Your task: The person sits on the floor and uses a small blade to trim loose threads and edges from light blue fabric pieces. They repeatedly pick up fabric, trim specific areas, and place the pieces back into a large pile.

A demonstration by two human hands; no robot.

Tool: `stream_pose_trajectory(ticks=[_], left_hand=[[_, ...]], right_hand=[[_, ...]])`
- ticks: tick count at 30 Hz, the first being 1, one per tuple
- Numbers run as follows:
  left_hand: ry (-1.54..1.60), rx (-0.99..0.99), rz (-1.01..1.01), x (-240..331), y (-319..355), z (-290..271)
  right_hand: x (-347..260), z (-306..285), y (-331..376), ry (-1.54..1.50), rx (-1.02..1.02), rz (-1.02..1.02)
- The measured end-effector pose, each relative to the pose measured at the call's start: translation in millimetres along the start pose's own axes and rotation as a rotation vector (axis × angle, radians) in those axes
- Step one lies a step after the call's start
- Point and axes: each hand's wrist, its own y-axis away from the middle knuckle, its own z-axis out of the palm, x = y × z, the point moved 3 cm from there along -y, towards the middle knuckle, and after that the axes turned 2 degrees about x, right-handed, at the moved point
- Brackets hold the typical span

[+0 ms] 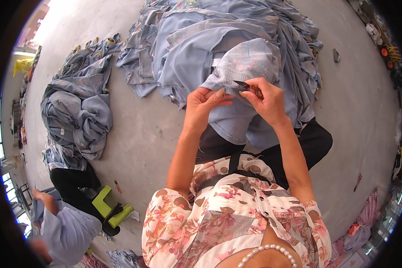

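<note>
A blue-grey garment with a faintly patterned panel [250, 58] lies across my lap. My left hand [204, 105] pinches its edge between thumb and fingers. Close beside it, my right hand [267, 100] is closed around small black thread snips [241, 84], whose pointed tip faces left over the cloth. The snips' handles are mostly hidden in my fingers. Loose threads hang near the fingertips of both hands. Below the hands, a plain blue-grey part of the garment [230, 127] drapes over my black trousers.
A large heap of similar garments [183, 40] spreads on the grey floor ahead. Another pile [78, 102] lies to the left, by a seated co-worker [71, 228] and a green low stool [103, 203]. A small dark scrap [336, 55] is on the floor at right.
</note>
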Motion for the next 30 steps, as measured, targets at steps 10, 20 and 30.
stream_pose_trajectory(ticks=[10,20,30], left_hand=[[-0.121,-0.129,0.007,0.3,0.9,5.3],[-0.013,-0.092,-0.040,2.7,2.5,12.4],[-0.190,-0.105,0.115,-15.1,7.3,16.6]], right_hand=[[-14.2,5.0,-12.0,0.104,-0.011,-0.198],[-3.5,-4.0,-2.6,-0.243,0.069,0.177],[-25.4,6.0,-8.0,0.136,-0.017,-0.044]])
